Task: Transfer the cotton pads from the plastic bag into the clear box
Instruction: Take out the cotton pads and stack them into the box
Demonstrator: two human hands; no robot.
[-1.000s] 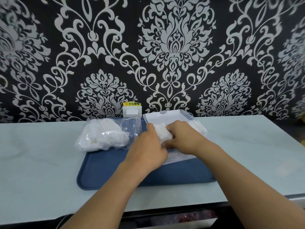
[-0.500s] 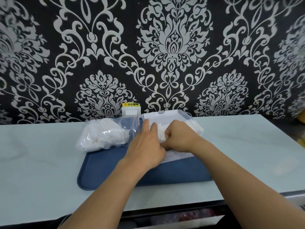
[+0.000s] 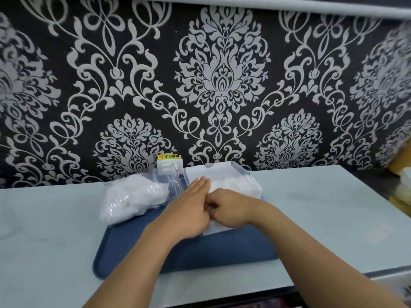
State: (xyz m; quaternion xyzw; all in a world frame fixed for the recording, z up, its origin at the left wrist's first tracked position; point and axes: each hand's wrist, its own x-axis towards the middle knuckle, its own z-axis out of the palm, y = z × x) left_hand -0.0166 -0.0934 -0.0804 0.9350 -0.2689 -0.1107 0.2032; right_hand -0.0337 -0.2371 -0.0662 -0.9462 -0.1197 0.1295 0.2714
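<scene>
Nearest, at lower centre of the frame, a blue tray (image 3: pixel 200 254) is lying on the pale worktop (image 3: pixel 44 230); just above it both hands are working at the clear box (image 3: pixel 242 174), which is sitting on the tray's far right part. The left hand (image 3: pixel 189 210) is lying flat, its grip spread with fingers straight and together, seemingly pressing at the box's left edge; the right hand (image 3: pixel 229 207) is curling its grip over the cotton pads (image 3: pixel 235 185) in the box, though whether it is pinching any I cannot tell. The pads are showing as a white, ridged row packed on edge; they are likely feather-light, soft and prone to fanning apart, so squeezing a short stack from both flat ends should be holding best. Further left, the plastic bag (image 3: pixel 133 196) is bulging with more white pads, its clear mouth facing the box.
</scene>
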